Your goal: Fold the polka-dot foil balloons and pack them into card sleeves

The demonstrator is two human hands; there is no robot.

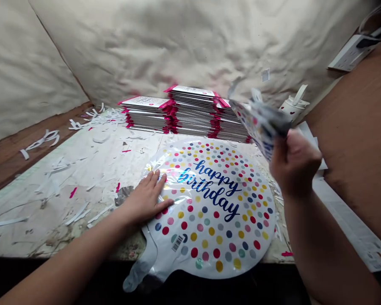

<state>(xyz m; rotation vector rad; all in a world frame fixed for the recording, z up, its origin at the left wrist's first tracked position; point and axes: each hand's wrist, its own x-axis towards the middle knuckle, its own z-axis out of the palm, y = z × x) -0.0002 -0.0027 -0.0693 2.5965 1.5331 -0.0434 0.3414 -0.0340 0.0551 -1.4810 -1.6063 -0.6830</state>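
Note:
A flat, uninflated foil balloon with coloured dots and blue "happy birthday" lettering lies at the front of the table. Its tail hangs over the front edge, and another foil layer shows under its left side. My left hand rests flat on the balloon's left part, fingers spread. Raised above the balloon's right side, my right hand is closed around a second dotted foil balloon. That one is bunched at the grip and blurred by motion.
Several stacks of flat packets with pink edges stand at the back. White paper strips litter the table's left side. A white cup with hearts sits back right, below a power strip. Long white card lies along the right.

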